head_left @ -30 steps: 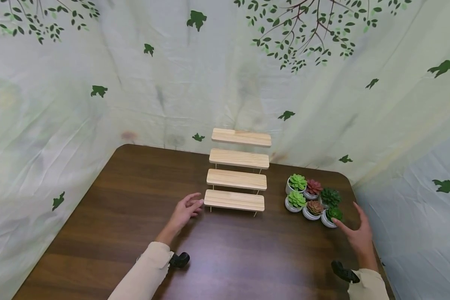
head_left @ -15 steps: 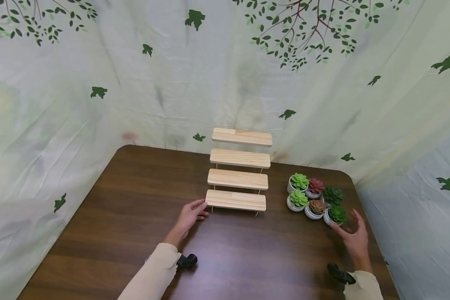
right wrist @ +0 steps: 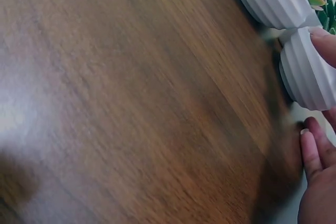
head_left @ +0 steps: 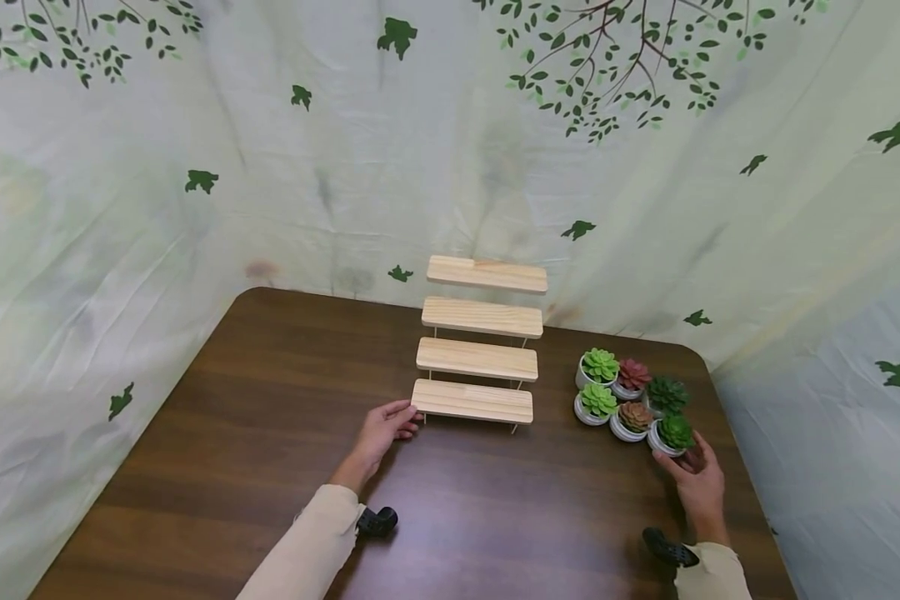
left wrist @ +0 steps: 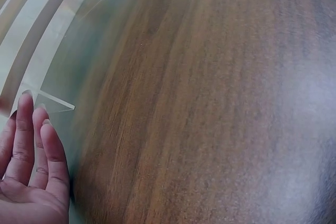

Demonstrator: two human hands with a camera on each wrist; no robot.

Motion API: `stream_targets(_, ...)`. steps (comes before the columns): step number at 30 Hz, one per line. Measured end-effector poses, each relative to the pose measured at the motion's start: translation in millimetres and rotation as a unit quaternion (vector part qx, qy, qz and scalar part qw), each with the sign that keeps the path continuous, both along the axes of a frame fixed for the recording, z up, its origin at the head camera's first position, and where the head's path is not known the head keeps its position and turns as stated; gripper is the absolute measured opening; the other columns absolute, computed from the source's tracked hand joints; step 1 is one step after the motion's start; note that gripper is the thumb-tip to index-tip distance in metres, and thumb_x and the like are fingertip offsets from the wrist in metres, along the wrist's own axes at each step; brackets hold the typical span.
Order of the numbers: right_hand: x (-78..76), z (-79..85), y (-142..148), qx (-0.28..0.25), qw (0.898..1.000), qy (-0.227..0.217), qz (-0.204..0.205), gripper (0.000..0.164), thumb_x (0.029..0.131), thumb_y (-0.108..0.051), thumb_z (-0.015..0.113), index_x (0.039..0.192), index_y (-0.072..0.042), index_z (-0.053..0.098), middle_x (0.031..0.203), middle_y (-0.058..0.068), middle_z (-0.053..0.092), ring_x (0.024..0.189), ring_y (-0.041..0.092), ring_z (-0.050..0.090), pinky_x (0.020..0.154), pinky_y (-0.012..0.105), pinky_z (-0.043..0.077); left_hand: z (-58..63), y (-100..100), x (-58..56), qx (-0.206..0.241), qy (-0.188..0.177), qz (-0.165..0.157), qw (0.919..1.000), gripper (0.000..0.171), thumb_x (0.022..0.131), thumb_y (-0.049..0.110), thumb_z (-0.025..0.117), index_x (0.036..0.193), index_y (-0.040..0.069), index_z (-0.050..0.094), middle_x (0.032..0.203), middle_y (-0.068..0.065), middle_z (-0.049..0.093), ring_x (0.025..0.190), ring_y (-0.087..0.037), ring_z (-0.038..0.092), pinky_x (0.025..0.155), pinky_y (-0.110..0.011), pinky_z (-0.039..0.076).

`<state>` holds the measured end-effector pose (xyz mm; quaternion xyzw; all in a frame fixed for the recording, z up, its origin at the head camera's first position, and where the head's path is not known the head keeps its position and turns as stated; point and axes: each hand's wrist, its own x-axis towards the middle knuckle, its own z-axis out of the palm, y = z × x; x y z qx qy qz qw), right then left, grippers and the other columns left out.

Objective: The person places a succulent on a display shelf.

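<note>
A four-tier display stand has pale wooden shelves. My left hand (head_left: 378,433) is at the left end of its lowest shelf (head_left: 472,402), fingertips right at the edge. In the left wrist view the fingers (left wrist: 21,150) lie fairly straight beside a clear support (left wrist: 58,102). On the right, my right hand (head_left: 701,487) holds a dark green potted succulent (head_left: 675,431), the front right one of a cluster. The thumb lies on its ribbed white pot (right wrist: 310,72), as the right wrist view shows, and the other fingers reach round the far side, partly hidden.
Beside the held pot stand several more succulents: a brown one (head_left: 634,416), a darker green one (head_left: 667,393), a red one (head_left: 633,374) and light green ones (head_left: 597,400). A leaf-printed cloth (head_left: 330,208) hangs behind the brown wooden table (head_left: 270,400).
My right hand has moved left and closed in around the dark green succulent's pot. My left hand has moved right to the end of the lowest shelf.
</note>
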<state>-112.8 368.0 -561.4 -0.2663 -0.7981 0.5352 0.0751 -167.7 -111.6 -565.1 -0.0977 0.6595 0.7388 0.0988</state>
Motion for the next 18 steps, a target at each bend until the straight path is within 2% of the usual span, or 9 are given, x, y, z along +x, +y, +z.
stream_targets(2, -0.9, -1.6, -1.2, -0.003, 1.000, 0.003, -0.010, 0.083, 0.080, -0.025, 0.069, 0.145, -0.014, 0.018, 0.141, 0.020, 0.034, 0.122, 0.030, 0.039, 0.089, 0.012, 0.040, -1.2, -1.3, -0.3, 0.003, -0.003, 0.002, 1.0000, 0.038, 0.088, 0.015, 0.059, 0.116, -0.011, 0.052, 0.091, -0.013, 0.067, 0.069, -0.012, 0.061, 0.064, -0.024, 0.051)
stream_targets(5, -3.3, -3.7, -1.5, -0.009, 1.000, 0.016, -0.024, 0.080, 0.080, -0.023, 0.069, 0.144, -0.014, 0.022, 0.140, 0.020, 0.036, 0.120, 0.028, 0.040, 0.075, 0.003, 0.038, -1.4, -1.9, -1.2, 0.008, -0.010, 0.006, 0.9999, 0.038, 0.088, 0.017, 0.060, 0.115, -0.010, 0.054, 0.091, -0.013, 0.067, 0.069, -0.012, 0.060, 0.064, -0.024, 0.051)
stream_targets(9, -7.2, -6.9, -1.3, -0.007, 0.999, 0.028, -0.030, 0.077, 0.080, -0.023, 0.069, 0.143, -0.013, 0.025, 0.138, 0.020, 0.038, 0.117, 0.025, 0.041, 0.071, 0.002, 0.037, -0.8, -1.5, -2.1, 0.015, -0.016, 0.014, 0.9997, 0.036, 0.088, 0.016, 0.060, 0.113, -0.009, 0.056, 0.090, -0.013, 0.067, 0.068, -0.012, 0.060, 0.063, -0.025, 0.051)
stream_targets(18, -11.9, -12.1, -1.4, 0.010, 0.999, 0.037, -0.035, 0.071, 0.078, -0.024, 0.071, 0.138, -0.008, 0.035, 0.130, 0.018, 0.045, 0.104, 0.010, 0.046, 0.072, 0.003, 0.037, 1.1, 0.2, -2.7, 0.027, -0.027, 0.023, 0.9990, 0.036, 0.089, 0.013, 0.058, 0.115, -0.010, 0.054, 0.089, -0.011, 0.067, 0.067, -0.011, 0.059, 0.062, -0.022, 0.049)
